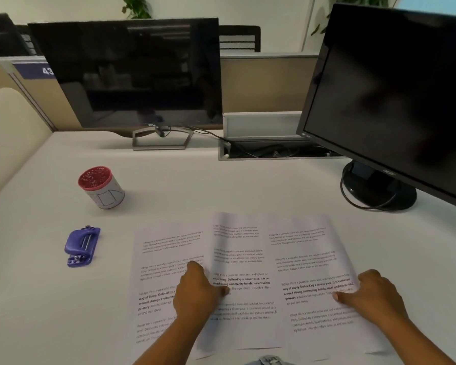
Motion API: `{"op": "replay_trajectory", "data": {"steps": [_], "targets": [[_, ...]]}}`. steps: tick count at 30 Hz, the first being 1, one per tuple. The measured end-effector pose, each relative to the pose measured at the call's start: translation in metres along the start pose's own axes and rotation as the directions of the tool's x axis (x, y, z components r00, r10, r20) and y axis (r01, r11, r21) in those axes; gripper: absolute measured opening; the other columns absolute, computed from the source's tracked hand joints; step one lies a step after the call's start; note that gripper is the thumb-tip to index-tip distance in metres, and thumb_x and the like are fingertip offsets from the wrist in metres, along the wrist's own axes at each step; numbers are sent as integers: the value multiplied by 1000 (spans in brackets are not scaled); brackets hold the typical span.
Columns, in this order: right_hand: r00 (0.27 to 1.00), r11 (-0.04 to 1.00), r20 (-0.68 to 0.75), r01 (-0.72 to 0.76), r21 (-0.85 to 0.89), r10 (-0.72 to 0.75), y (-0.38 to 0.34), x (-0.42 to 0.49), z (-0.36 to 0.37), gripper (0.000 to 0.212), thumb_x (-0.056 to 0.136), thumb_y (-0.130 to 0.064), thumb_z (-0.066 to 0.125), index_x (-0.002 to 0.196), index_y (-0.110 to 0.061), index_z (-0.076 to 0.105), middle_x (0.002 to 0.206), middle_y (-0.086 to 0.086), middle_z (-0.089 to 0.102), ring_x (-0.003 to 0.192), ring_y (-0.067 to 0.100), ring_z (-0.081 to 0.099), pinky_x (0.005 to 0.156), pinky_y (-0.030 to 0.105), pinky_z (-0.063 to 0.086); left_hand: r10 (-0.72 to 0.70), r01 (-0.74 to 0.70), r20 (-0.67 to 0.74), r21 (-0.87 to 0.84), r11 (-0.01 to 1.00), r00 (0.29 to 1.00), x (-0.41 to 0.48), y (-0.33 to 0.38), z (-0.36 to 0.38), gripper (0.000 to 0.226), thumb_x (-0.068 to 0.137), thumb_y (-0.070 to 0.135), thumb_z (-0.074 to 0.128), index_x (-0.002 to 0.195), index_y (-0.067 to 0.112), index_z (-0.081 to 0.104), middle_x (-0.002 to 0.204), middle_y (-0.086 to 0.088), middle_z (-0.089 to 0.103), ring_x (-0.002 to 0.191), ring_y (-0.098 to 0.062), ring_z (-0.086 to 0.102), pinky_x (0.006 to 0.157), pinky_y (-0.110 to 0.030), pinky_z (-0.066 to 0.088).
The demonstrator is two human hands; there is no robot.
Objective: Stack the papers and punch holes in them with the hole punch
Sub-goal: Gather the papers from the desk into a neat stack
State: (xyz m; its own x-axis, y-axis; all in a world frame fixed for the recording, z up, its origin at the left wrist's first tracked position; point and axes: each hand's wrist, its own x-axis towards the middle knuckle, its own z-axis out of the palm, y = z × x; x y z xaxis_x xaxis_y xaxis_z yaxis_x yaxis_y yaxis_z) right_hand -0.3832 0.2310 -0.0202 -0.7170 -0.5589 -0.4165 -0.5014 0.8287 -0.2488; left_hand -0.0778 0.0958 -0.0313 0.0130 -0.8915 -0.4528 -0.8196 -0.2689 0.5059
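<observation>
Three printed sheets lie side by side and overlapping on the white desk: a left sheet [158, 262], a middle sheet [242, 259] and a right sheet [308, 248]. My left hand [198, 293] rests where the left and middle sheets overlap, fingers pressed on the paper, with the middle sheet's left edge slightly lifted beside it. My right hand [371, 296] lies on the right sheet's right side, fingertips flat on it. A purple hole punch [82, 245] sits apart on the desk, to the left of the papers.
A white cup with a red rim [100, 187] stands behind the punch. A Dell monitor [132, 72] stands at the back; a black monitor [395, 96] overhangs at right, its base [379, 191] behind the papers. An open cable tray [269, 151] sits between them.
</observation>
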Motion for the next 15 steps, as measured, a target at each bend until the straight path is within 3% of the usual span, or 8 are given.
{"op": "replay_trajectory", "data": {"steps": [4, 7, 10, 13, 15], "targets": [[998, 991, 39, -52, 122, 47, 1, 3, 2, 79, 56, -45, 91, 116, -9, 53, 110, 8, 67, 98, 30, 64, 68, 31, 42, 41, -42, 61, 13, 999, 997, 6, -3, -4, 55, 67, 44, 86, 106, 26, 51, 100, 7, 66, 84, -18, 64, 66, -31, 50], [997, 972, 38, -68, 225, 61, 2, 3, 3, 51, 56, -34, 93, 92, -14, 64, 94, 3, 72, 82, 25, 66, 66, 33, 47, 101, -98, 71, -41, 994, 992, 7, -7, -3, 36, 85, 39, 74, 116, 25, 61, 109, 5, 73, 83, -16, 67, 65, -27, 51], [997, 944, 20, -77, 320, 75, 6, 2, 6, 27, 59, -23, 92, 71, -15, 69, 72, 3, 74, 66, 24, 67, 63, 34, 50, 163, -152, 88, -116, 981, 983, 7, -10, -3, 18, 97, 34, 58, 111, 26, 64, 106, 5, 74, 76, -9, 66, 62, -22, 51], [997, 918, -29, -48, 394, 65, 11, 1, 7, 20, 69, -21, 86, 71, -13, 68, 71, 3, 72, 64, 26, 67, 56, 31, 47, 202, -165, 127, -254, 953, 971, 7, -10, -6, 15, 101, 27, 52, 108, 23, 65, 103, 3, 75, 79, -5, 68, 60, -16, 51], [996, 892, -82, 2, 452, 40, 13, 0, 5, 12, 78, -19, 79, 75, -16, 68, 76, 2, 72, 68, 25, 67, 61, 34, 49, 203, -146, 141, -336, 931, 969, 4, -10, -9, 17, 102, 25, 50, 110, 21, 65, 101, 5, 75, 82, -9, 71, 62, -17, 54]]}}
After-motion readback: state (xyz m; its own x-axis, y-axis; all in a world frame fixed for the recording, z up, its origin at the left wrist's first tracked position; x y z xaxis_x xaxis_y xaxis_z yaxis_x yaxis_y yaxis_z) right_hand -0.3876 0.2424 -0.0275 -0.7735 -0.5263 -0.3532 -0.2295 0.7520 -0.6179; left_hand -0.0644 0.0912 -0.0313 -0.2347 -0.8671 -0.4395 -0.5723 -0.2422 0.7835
